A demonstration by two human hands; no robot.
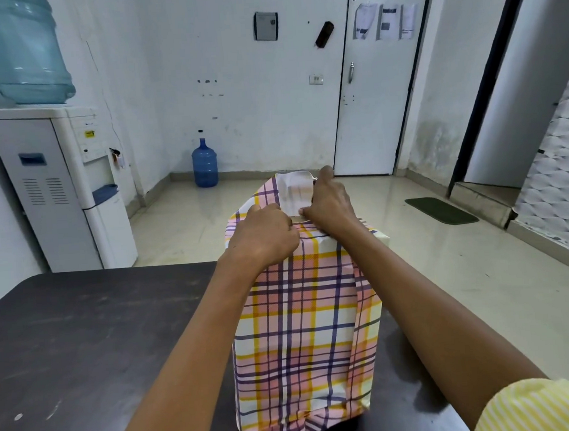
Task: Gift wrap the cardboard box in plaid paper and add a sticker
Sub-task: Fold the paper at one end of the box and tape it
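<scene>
The box (304, 331), already sheathed in plaid paper (366, 344), stands on end at 6 o'clock, near the right side of the table, with both hands working its top. The left hand (264, 235) has its fingers curled tight over a fold at the top's 9 o'clock edge. The right hand (329, 200) pinches the upright flap (293, 192), thumb on its white underside. The likely trouble is that pulling this flap down unevenly could crease or tear it at the corners. The tall box could also tip, since nothing steadies its base. No tape or sticker is in view to fix the fold. The dark table (100, 346) is scuffed and dusty. Beyond it is a pale-walled room with a glossy floor: a water cooler (62, 183) at 10 o'clock, a white door (379, 101) at 1 o'clock, a blue bottle (204, 163) at 11 o'clock and a green mat (441, 210) at 3 o'clock.
</scene>
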